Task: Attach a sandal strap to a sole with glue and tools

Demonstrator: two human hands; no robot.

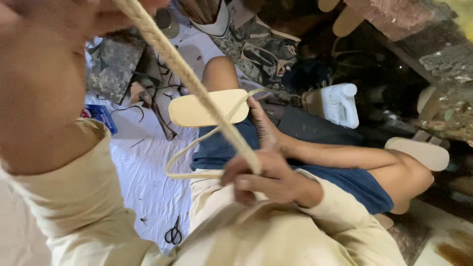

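Rough braided fibre cord [197, 83], matt foam sole [209, 108]

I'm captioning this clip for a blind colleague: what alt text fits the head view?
Two hands stretch a braided cream cord taut: the right hand grips its lower end, the left hand its top. A tan sandal sole rests on the person's foot; scissors lie on white cloth.

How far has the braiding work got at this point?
Done: a long stretch of the braided cord is plaited. In hand: the left hand holds it high, the right hand grips its lower end. Left: loose strands trail unbraided past the sandal sole.
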